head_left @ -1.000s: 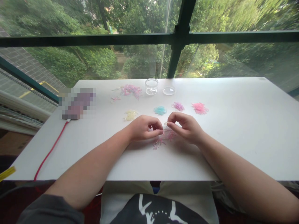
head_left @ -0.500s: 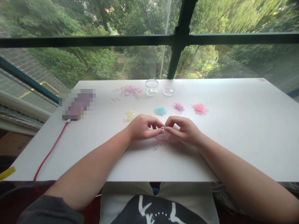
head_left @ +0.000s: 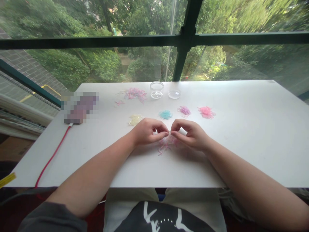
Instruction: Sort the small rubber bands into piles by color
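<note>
My left hand point(head_left: 150, 131) and my right hand point(head_left: 190, 134) meet above the middle of the white table point(head_left: 243, 135). Thumb and forefinger of each are pinched together on a small pale rubber band point(head_left: 169, 132), which is mostly hidden by the fingertips. Under the hands lies a loose pile of pink and clear rubber bands point(head_left: 164, 149). Just beyond them, sorted by colour, are small heaps of cream bands point(head_left: 135, 120), turquoise bands point(head_left: 165, 114), purple bands point(head_left: 184, 111) and pink bands point(head_left: 206, 112).
A clear round jar point(head_left: 156, 90) stands near the back edge, its clear lid point(head_left: 174, 94) beside it. Left of the jar lies a mixed pile of bands point(head_left: 135, 94). A blurred-out phone-like object point(head_left: 82, 108) with a red cable point(head_left: 54, 153) rests at the far left.
The fingertips have shifted slightly around the pale band, which shows less between them now. Both hands stay in nearly the same place, and the piles have not moved.
</note>
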### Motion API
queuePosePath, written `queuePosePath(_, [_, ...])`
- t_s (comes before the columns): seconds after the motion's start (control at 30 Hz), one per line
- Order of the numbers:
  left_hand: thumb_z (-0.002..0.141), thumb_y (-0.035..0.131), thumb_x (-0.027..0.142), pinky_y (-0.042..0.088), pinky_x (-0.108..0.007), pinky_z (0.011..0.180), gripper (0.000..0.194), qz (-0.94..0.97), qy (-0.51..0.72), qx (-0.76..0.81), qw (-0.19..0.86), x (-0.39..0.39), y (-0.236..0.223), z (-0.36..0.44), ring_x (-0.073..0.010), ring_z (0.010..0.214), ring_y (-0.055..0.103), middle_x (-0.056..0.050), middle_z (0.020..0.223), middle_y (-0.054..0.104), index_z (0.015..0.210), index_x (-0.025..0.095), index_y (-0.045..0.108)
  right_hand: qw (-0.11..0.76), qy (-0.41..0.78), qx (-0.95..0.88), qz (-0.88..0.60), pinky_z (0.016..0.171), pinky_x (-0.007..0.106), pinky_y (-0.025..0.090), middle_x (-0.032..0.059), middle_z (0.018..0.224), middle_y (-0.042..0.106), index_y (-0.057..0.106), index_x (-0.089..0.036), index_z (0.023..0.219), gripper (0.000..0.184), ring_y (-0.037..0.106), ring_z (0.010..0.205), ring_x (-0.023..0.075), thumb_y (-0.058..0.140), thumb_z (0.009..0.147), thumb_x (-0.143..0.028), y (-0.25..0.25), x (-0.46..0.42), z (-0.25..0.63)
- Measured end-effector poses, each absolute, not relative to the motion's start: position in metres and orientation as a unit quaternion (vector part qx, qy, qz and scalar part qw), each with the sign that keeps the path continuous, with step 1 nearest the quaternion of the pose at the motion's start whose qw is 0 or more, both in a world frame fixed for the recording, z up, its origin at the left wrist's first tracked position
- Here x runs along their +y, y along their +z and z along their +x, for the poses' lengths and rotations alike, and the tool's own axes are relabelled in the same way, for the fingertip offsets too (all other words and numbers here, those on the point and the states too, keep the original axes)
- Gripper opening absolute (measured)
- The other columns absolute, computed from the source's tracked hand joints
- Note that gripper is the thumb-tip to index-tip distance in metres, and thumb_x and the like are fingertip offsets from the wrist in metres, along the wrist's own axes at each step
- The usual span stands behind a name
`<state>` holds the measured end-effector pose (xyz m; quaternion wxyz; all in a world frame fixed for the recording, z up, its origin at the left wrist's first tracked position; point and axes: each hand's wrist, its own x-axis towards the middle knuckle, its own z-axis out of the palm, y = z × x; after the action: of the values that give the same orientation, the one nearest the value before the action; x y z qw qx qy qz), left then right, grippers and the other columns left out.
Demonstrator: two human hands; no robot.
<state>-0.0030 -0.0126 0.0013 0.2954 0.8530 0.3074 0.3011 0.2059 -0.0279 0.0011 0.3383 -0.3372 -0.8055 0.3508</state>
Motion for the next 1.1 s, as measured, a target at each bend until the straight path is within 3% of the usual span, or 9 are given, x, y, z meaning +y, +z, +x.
queuePosePath(0.67, [0.077,0.060,0.019,0.041,-0.018,0.057,0.009,0.850,0.279,0.321,0.310,-0.0113,0.0004,-0.0055,-0.0075,0.060,0.056,0.001,0.067,0.068,0.079,0.015,0.068,0.347,0.368,-0.793,-0.340,0.063,0.027,0.040,0.0007,0.068,0.053,0.053,-0.017,0.074,0.008,0.048,0.065,0.0127,0.052,0.080,-0.012,0.0013,-0.0259,0.2095])
queuePosePath(1.1, [0.078,0.052,0.018,0.044,-0.022,0.064,0.013,0.844,0.262,0.318,0.344,-0.0100,0.0013,-0.0086,-0.0106,0.069,0.057,-0.002,0.074,0.065,0.079,0.014,0.064,0.345,0.362,-0.800,-0.330,0.065,0.027,0.040,0.0020,0.071,0.056,0.058,-0.017,0.078,0.010,0.049,0.067,0.0129,0.050,0.083,-0.013,0.0028,-0.0260,0.2094])
